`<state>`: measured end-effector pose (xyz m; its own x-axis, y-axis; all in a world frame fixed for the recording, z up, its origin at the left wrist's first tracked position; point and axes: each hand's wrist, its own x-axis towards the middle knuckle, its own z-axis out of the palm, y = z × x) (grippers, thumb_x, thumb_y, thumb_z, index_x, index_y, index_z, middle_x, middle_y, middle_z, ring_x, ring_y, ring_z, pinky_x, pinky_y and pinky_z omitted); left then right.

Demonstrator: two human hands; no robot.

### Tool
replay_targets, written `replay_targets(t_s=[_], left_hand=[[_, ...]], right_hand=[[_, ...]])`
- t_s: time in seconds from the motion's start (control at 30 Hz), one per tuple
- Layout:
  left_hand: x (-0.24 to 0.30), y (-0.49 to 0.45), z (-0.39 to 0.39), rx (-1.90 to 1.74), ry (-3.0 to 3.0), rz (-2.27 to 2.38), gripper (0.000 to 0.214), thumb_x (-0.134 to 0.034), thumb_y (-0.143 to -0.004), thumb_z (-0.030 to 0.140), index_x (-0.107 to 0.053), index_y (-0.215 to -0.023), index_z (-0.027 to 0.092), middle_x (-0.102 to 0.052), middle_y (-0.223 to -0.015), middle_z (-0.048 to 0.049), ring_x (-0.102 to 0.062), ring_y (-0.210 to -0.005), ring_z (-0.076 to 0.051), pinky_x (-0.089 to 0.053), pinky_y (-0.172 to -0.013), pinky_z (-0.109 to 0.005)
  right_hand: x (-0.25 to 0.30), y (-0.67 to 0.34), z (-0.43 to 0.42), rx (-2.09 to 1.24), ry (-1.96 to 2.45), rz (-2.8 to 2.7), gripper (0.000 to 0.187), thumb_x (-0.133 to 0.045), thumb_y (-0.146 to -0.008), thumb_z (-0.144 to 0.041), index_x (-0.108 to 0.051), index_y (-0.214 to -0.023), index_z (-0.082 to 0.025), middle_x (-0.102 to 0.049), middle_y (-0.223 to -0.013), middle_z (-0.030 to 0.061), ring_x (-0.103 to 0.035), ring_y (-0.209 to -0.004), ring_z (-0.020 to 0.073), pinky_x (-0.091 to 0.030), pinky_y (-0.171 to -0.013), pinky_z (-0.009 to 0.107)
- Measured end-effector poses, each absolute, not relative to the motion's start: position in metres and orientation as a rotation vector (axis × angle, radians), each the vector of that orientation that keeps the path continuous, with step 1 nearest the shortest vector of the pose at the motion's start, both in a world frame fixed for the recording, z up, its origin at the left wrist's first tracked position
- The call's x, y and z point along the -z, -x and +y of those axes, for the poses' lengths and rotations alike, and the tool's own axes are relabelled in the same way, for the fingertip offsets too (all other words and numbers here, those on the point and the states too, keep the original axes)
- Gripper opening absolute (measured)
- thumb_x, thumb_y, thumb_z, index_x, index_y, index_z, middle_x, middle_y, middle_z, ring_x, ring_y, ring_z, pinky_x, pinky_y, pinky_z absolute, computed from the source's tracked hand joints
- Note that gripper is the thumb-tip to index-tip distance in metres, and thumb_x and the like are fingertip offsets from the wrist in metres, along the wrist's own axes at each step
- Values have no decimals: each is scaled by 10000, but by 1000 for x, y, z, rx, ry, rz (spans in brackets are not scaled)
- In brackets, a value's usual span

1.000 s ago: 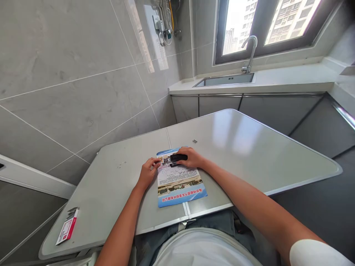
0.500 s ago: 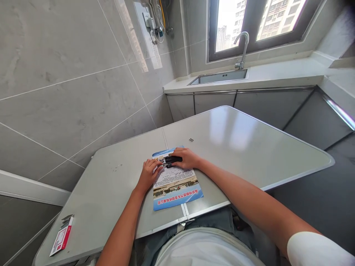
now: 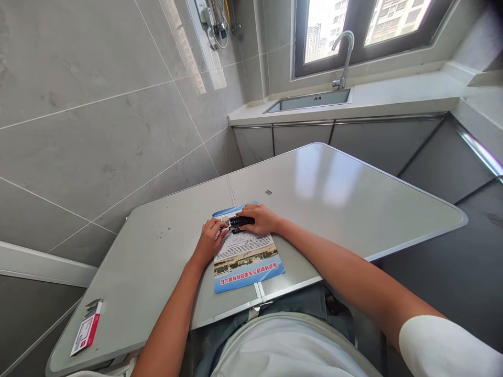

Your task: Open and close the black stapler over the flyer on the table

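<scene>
A black stapler [image 3: 241, 221] lies over a printed leaflet [image 3: 247, 268] with blue borders, its nose turned left. My right hand [image 3: 261, 219] is wrapped round the stapler's right end, fingers over the far side and thumb on the near side. My left hand [image 3: 210, 236] is at the stapler's nose, fingertips pinched together. Whatever sits between those fingertips is too small to make out. Beyond the leaflet lie small metal staple strips [image 3: 268, 192]. Loose staple-like bits [image 3: 162, 232] are scattered to the left.
The pale folding table [image 3: 338, 209] has a seam through its middle. A red and white package [image 3: 86, 329] lies at its near left corner. Tiled wall [image 3: 98, 157] runs along the left. Behind stands a counter with a sink [image 3: 306, 102] and a tap [image 3: 346, 57] under a window.
The camera view has shifted slightly, moving everything a little up and left. Both hands stay at the stapler, the left fingertips still close to its nose.
</scene>
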<state>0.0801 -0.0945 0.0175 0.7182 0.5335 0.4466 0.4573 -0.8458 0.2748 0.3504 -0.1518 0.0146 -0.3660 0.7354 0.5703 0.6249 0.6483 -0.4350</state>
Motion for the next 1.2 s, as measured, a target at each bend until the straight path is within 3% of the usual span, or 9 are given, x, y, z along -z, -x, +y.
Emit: replay_targets(t_s=[0.83,1.2], left_hand=[[-15,-85,-92,-744,-2732,849,86,-555,-1048,302,-587,-1033,223,-638,-1046,-51,-588,-972,-223,-404,-885,-380],[-21,-84,-93,-711,-2704,870,125,-602,-1022,353,-641,-1026,234,-678,-1030,-49,-607,-1003,-232,-421,-912,-395]], right_hand=[[-14,-349,-151,-234,1073,-2084,319,-761,-910,-418,-732,-1143,-201,-748,-1008,84,-669,-960,239,-489,-849,333],[-13,-349,-151,-264,1090,-2067,362,-777,-901,-431,-734,-1173,-196,-751,-1002,84,-678,-965,238,-490,-858,330]])
